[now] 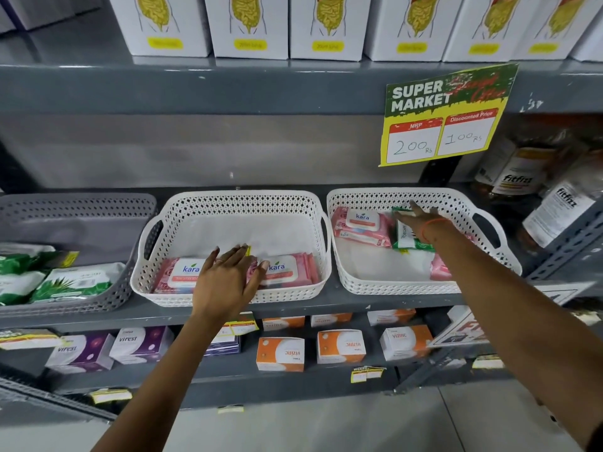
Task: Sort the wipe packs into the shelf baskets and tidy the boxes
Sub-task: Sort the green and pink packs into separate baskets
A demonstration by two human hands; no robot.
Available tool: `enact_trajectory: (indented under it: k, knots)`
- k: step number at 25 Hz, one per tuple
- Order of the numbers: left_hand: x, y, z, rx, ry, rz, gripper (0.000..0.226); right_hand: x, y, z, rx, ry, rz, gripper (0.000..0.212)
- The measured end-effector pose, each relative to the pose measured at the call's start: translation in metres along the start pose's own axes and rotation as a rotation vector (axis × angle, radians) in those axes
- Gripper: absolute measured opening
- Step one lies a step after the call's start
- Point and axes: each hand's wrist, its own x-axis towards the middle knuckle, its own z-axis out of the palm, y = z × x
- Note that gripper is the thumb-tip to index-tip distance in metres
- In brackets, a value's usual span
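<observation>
Three baskets stand on the middle shelf. The grey basket (98, 203) at the left holds green and white wipe packs (75, 282). In the middle white basket (235, 200) lie pink kara packs (287, 270) along the front; my left hand (225, 282) rests flat over them, fingers apart. The right white basket (456, 200) holds pink kara packs (359, 225) and a green wipe pack (408, 238). My right hand (416, 216) reaches in and lies spread on the green pack's top; I see no closed grip.
White boxes (251, 27) line the top shelf. A supermarket price sign (447, 115) hangs from its edge. Fitfizz bottles (522, 177) stand at the far right. On the lower shelf sit purple virest boxes (140, 344) and orange boxes (280, 353).
</observation>
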Motion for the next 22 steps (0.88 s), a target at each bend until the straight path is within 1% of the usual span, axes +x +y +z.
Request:
enact_trajectory:
  k: [2, 5, 8, 12, 14, 17, 20, 22]
  knots:
    - [-0.001, 0.000, 0.001, -0.003, 0.009, -0.004, 0.068, 0.004, -0.004, -0.002, -0.062, 0.001, -0.020, 0.056]
    - [0.000, 0.000, 0.001, -0.008, 0.020, -0.008, 0.071, 0.006, -0.006, -0.001, -0.237, -0.022, -0.051, 0.053]
    - [-0.001, 0.001, 0.000, -0.007, 0.026, -0.015, 0.073, 0.003, -0.004, -0.008, -0.349, -0.002, -0.042, 0.055]
    - [-0.001, 0.001, 0.000, -0.004, 0.029, -0.010, 0.077, 0.000, 0.009, -0.007, -0.506, 0.031, -0.109, 0.072]
    - [-0.001, 0.000, -0.001, -0.012, 0.032, -0.006, 0.077, 0.001, 0.019, -0.005, -0.449, 0.074, -0.119, 0.074]
    - [-0.001, 0.000, 0.000, -0.023, 0.038, -0.003, 0.076, 0.001, 0.028, -0.003, -0.221, 0.192, -0.128, 0.073]
    - [-0.001, 0.000, 0.000, -0.029, 0.041, -0.008, 0.076, 0.001, 0.017, -0.001, -0.020, 0.304, -0.265, 0.076]
    - [0.000, 0.000, 0.000, -0.022, 0.034, -0.010, 0.075, -0.004, -0.001, 0.002, 0.041, 0.291, -0.299, 0.075]
